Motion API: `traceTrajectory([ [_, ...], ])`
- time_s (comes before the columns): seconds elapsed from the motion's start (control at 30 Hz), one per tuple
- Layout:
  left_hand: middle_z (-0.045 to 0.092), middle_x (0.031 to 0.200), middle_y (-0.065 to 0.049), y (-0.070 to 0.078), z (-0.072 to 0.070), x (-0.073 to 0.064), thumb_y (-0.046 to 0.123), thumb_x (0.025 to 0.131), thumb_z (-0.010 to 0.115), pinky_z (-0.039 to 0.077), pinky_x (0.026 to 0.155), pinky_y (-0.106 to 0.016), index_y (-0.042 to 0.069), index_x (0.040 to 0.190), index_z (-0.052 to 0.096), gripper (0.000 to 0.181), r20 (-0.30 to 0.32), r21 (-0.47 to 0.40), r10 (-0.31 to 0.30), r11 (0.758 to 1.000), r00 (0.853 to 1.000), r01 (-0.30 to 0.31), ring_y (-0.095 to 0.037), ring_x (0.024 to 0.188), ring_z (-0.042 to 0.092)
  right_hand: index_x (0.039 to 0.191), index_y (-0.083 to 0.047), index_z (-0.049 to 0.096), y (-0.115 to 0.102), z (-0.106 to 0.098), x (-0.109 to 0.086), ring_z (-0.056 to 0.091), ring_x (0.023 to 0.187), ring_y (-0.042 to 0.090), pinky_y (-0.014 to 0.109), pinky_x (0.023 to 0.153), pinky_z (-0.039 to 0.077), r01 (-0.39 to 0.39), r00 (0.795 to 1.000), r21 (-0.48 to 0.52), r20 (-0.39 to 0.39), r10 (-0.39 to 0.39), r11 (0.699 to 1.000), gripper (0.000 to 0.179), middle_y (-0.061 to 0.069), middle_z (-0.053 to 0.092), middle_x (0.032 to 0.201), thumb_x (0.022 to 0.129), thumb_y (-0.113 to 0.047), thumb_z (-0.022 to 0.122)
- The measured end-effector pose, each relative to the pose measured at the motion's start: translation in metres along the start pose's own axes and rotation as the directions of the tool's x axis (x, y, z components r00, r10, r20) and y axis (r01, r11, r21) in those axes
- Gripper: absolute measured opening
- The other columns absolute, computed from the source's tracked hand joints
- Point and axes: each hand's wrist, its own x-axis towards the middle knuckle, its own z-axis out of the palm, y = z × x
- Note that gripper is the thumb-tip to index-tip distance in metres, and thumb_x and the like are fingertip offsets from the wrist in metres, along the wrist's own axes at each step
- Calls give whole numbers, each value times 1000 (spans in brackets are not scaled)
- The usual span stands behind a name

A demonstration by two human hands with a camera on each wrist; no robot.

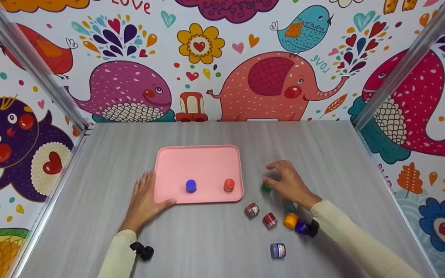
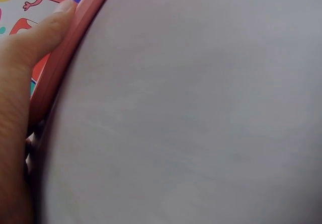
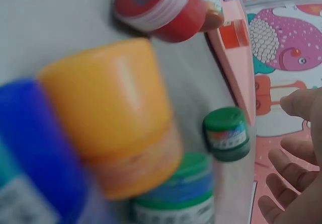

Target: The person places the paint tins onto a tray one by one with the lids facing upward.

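Observation:
My left hand rests at the near left corner of a pink tray, fingers straight along its left side. The thumb lies on the rim in the left wrist view. Inside the tray stand a blue-lidded paint jar and an orange-red paint jar. Right of the tray, my right hand hovers with spread, lightly bent fingers over a small green-lidded paint jar. The right wrist view shows this green jar upright, apart from the fingers.
Near the right forearm are a brown jar, a red jar, a yellow-orange jar, a blue-violet jar and a partly hidden teal-green jar. A lilac jar lies closer in. Patterned walls enclose the grey table.

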Motion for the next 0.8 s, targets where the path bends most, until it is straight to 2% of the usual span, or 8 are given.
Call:
traceTrajectory([
  [0.17,21,179,-30,0,0,0,65,87,83,4,136,-64,-8,172,19,129,1,1,-2,1000,1000,2,-50,167,14,130,2,73,11,-1,-10,57,126,38,58,113,52,-13,1000,18,-18,14,1000,37,14,69,131,100,-17,84],
  [0.37,21,179,-30,0,0,0,65,87,84,3,136,-64,-8,172,19,129,4,-1,-11,1000,1000,11,-51,167,13,132,-1,74,18,3,-19,57,125,31,54,116,51,-44,999,23,3,44,999,38,11,69,131,100,-18,84],
  [0.47,20,179,-31,0,0,0,66,88,83,2,136,-64,-8,172,18,130,10,2,-19,1000,1000,19,-51,167,12,132,-3,74,20,6,-21,58,124,30,53,115,51,-47,999,28,6,47,998,37,9,70,130,100,-18,84],
  [0.8,22,178,-30,0,0,-1,62,87,85,3,136,-63,-9,171,19,129,-6,2,10,1000,1000,-10,-49,167,14,128,-5,75,24,13,-21,59,121,29,51,110,51,-58,998,27,-28,59,998,31,8,72,126,100,-17,84],
])
